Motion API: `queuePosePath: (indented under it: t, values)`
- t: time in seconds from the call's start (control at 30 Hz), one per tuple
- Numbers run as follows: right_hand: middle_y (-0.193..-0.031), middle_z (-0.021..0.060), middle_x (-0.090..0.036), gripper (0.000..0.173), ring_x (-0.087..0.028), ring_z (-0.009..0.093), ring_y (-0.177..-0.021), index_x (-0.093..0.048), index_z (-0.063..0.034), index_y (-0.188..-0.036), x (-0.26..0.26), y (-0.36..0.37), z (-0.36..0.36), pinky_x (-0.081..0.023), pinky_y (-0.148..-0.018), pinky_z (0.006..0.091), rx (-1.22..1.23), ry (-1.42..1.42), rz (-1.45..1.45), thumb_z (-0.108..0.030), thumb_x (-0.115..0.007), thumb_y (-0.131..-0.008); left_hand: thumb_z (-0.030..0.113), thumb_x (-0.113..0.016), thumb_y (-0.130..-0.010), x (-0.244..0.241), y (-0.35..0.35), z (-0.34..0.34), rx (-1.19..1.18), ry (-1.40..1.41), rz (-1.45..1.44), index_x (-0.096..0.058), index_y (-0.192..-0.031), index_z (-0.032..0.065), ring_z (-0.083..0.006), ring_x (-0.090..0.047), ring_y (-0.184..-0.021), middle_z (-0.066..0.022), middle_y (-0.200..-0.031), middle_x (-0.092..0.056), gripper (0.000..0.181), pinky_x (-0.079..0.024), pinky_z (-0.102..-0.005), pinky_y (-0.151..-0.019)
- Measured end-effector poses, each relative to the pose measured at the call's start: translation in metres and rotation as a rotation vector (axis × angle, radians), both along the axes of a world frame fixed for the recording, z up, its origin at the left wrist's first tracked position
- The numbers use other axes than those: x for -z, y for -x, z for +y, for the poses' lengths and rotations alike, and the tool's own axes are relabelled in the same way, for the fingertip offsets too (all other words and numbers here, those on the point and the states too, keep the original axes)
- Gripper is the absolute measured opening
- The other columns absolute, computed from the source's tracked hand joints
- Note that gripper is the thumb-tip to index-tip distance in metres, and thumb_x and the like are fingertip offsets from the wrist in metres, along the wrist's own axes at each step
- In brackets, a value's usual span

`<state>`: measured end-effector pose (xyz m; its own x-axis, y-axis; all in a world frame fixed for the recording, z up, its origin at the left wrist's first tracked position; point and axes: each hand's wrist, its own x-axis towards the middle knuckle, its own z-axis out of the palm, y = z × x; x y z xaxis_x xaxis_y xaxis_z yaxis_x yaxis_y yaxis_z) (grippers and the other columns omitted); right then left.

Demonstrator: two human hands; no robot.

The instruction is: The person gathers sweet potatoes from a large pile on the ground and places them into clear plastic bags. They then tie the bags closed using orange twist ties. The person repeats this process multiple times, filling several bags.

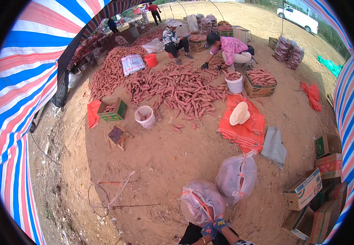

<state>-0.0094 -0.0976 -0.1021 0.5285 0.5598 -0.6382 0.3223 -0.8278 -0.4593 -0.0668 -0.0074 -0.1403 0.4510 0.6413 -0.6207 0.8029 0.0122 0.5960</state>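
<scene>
At the bottom of the view, a translucent plastic sack (200, 202) bound with red straps stands before my legs. My left hand (209, 230), in a patterned blue glove, and my right hand (219, 224), gloved alike, are side by side at the sack's near edge. Both look closed on the gathered plastic and strap there, though the fingers are partly hidden. A second strapped sack (237, 177) rests against the first on its far right side. Beyond them a large heap of sweet potatoes (180, 88) covers the ground.
Two people crouch behind the heap. A white bucket (146, 117), a small wooden stool (118, 136), red mesh sacks (244, 131) with a straw hat (239, 114), and a grey cloth (274, 147) lie ahead. Cardboard boxes (304, 190) are stacked at right; a wire hoop (98, 200) is at left.
</scene>
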Motion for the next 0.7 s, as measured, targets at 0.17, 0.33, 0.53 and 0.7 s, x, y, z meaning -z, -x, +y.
queuePosePath:
  t: [0.17, 0.33, 0.53, 0.7]
  values:
    - [-0.082, 0.0200, -0.067, 0.026, -0.065, 0.036, -0.076, -0.068, -0.0055, -0.080, 0.012, -0.012, 0.012, -0.052, -0.068, 0.0466, -0.011, -0.038, 0.048, -0.029, -0.055, -0.081, 0.031, -0.059, -0.088, 0.000, -0.012, 0.016, -0.089, 0.072, -0.108, -0.066, -0.094, 0.0058, -0.0236, -0.064, -0.073, -0.0120, -0.083, -0.067, 0.027, -0.051, -0.0374, -0.064]
    - [-0.081, 0.0200, -0.066, 0.026, -0.065, 0.036, -0.075, -0.067, -0.0056, -0.078, 0.021, -0.017, 0.008, -0.052, -0.067, 0.0469, -0.046, -0.076, 0.111, -0.029, -0.055, -0.082, 0.030, -0.060, -0.088, 0.004, -0.013, 0.012, -0.196, 0.139, -0.175, -0.066, -0.095, 0.0054, -0.0231, -0.065, -0.073, -0.0119, -0.084, -0.067, 0.026, -0.051, -0.0367, -0.064]
    - [-0.080, 0.0200, -0.066, 0.026, -0.065, 0.037, -0.074, -0.066, -0.0057, -0.077, 0.040, -0.019, -0.001, -0.052, -0.066, 0.0474, -0.026, -0.092, 0.172, -0.029, -0.055, -0.082, 0.028, -0.060, -0.088, 0.016, -0.017, 0.005, -0.280, 0.200, -0.229, -0.066, -0.096, 0.0050, -0.0225, -0.065, -0.074, -0.0117, -0.084, -0.068, 0.025, -0.052, -0.0360, -0.065]
    - [-0.078, 0.0200, -0.065, 0.026, -0.064, 0.037, -0.073, -0.065, -0.0058, -0.075, 0.061, -0.009, -0.017, -0.051, -0.065, 0.0477, 0.027, -0.101, 0.246, -0.029, -0.055, -0.082, 0.027, -0.061, -0.088, 0.035, -0.005, -0.001, -0.327, 0.242, -0.253, -0.066, -0.097, 0.0047, -0.0220, -0.065, -0.074, -0.0115, -0.085, -0.068, 0.025, -0.052, -0.0354, -0.065]
